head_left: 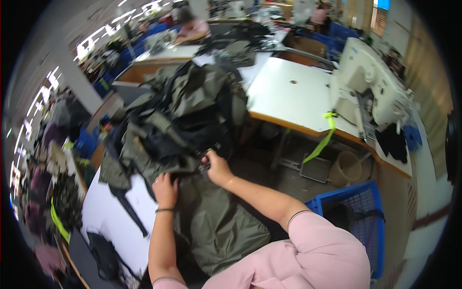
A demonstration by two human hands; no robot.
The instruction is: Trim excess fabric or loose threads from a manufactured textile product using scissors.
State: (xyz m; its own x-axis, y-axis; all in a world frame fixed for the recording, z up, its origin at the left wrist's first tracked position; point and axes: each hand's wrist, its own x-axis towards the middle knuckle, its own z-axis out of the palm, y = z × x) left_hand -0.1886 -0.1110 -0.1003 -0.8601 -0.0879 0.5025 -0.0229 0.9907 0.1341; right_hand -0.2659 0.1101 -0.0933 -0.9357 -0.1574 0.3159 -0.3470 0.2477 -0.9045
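Note:
An olive-green and black garment (226, 219) hangs down in front of me from a large heap of similar cloth (192, 96). My left hand (165, 189) is closed on the edge of the olive cloth, fingers curled over it. Just to its right, my right hand (217, 167) is closed too, close against the garment's edge. Something small and dark with a yellowish tip shows at its fingers, too small to name.
A white sewing machine (370, 82) stands on a white table (288, 91) at the right, with a neon-yellow strip (323, 144) hanging off it. A blue plastic crate (378, 216) and a tan bin (345, 168) are below. Another person (192, 30) sits farther back.

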